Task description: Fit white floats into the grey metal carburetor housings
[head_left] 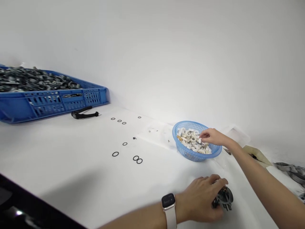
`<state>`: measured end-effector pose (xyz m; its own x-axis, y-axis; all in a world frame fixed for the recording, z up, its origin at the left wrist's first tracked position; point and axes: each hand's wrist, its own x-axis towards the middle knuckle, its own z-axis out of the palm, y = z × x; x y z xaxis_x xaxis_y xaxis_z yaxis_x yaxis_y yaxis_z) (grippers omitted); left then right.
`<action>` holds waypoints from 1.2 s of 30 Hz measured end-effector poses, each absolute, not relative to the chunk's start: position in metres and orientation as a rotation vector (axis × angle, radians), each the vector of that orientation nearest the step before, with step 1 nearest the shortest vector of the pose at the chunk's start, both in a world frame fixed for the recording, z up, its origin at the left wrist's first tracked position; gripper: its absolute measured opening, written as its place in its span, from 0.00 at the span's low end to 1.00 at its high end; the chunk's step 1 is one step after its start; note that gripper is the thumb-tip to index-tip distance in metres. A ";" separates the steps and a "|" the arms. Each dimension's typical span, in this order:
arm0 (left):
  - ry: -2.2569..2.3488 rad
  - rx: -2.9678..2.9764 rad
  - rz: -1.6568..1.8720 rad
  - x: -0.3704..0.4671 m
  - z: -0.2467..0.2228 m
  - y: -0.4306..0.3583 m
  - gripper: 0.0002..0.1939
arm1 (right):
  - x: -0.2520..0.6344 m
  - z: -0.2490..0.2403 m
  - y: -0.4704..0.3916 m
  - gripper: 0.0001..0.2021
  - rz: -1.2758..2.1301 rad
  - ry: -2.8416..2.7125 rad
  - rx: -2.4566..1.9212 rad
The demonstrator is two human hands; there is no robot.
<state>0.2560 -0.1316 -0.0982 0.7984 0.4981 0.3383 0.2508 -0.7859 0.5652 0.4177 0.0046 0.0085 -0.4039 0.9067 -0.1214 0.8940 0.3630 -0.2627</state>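
My left hand [202, 198], with a watch [168, 201] on its wrist, is closed round a dark plastic part [224, 197] low over the table's right side. Above and behind it stands a round blue basket [190, 155] heaped with small white ring-shaped pieces [192, 140]. My right hand [212, 136] reaches over the basket's right rim, its thumb and fingertips pinched on a white piece [200, 140] at the top of the heap.
A large blue crate [52, 101] full of dark parts stands at the far left, with a black wristwatch [83, 114] before it. Several black rings [115, 154] lie on the white table [83, 178]. Grey material [292, 171] and a yellowish packet [257, 155] lie right.
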 end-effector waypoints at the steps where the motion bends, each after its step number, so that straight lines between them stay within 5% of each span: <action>1: 0.565 2.462 0.658 0.256 -0.098 -0.131 0.35 | 0.420 0.018 -0.004 0.10 0.516 -2.538 -1.647; 9: 0.610 2.336 0.627 0.255 -0.100 -0.131 0.34 | 0.428 0.081 -0.086 0.12 0.853 -2.405 -1.500; 20: 0.665 2.160 0.622 0.256 -0.089 -0.129 0.26 | 0.444 0.058 -0.124 0.12 0.898 -2.582 -1.426; 30: 0.708 2.135 0.636 0.258 -0.095 -0.127 0.26 | 0.446 0.032 -0.045 0.17 -0.039 -2.330 -1.683; 36: 0.705 2.172 0.615 0.257 -0.090 -0.127 0.26 | 0.410 -0.004 0.007 0.10 -0.052 -2.588 -1.757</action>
